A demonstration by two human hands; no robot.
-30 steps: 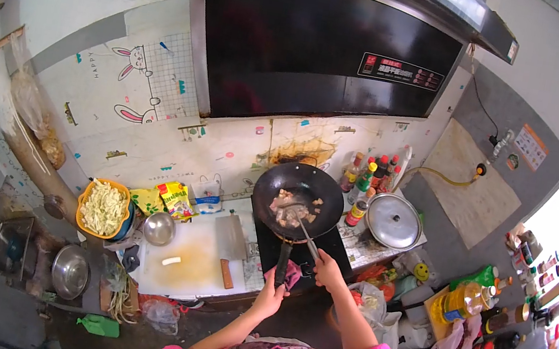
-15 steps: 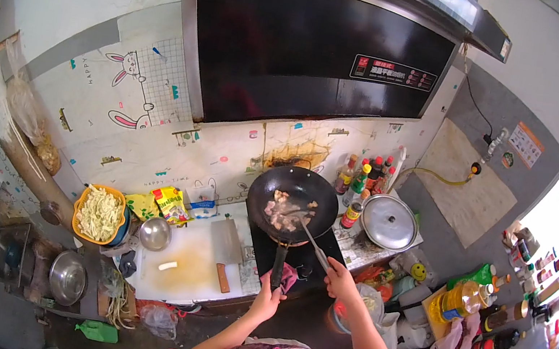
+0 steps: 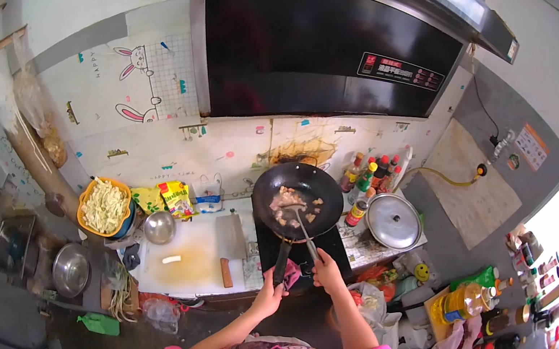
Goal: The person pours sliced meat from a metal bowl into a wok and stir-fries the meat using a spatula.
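A black wok (image 3: 269, 191) stands on the stove (image 3: 334, 245), with pieces of meat (image 3: 286, 199) in its middle. My left hand (image 3: 271, 293) is closed round the wok's handle, with a dark pink cloth (image 3: 292, 273) beside the fingers. My right hand (image 3: 329, 271) grips a metal spatula (image 3: 309, 243), whose blade lies among the meat. Left of the wok, a cleaver (image 3: 231, 237) rests on the white cutting board (image 3: 198, 249) near a small white piece (image 3: 171, 260).
A yellow basket of cut vegetables (image 3: 104, 207), a metal bowl (image 3: 160, 227) and a yellow packet (image 3: 176, 198) are at the left. Sauce bottles (image 3: 363, 180) and a lidded pot (image 3: 393, 222) stand right of the wok. A range hood (image 3: 327, 58) hangs above.
The spatula has shifted within the wok and the meat pieces lie differently. Both hands keep their holds. The whole view swung slightly and came back.
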